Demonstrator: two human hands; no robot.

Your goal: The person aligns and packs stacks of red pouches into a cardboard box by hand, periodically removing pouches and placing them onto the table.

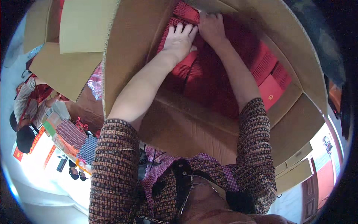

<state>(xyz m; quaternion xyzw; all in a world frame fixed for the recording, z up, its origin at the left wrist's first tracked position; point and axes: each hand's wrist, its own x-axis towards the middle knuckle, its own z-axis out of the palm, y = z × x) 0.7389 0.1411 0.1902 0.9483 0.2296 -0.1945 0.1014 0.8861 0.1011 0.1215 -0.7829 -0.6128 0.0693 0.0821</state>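
A big brown cardboard box (194,128) stands open before me, with stacks of red paper packets (263,61) packed inside. One packet (271,89) at the right has a small gold emblem on its face. My left hand (179,44) lies with fingers spread on the packets near the far left wall. Beside it, my right hand (212,29) has its fingers bent round the right end of a far stack (185,13); its fingertips are partly hidden. Both forearms reach down over the near flap.
Another open carton (56,71) sits at the left, with clear plastic wrap (96,84) beside it. Further left a person (31,100) is near a table with patterned red (71,134) and blue (88,148) stacks. Folded cardboard (294,173) leans at the lower right.
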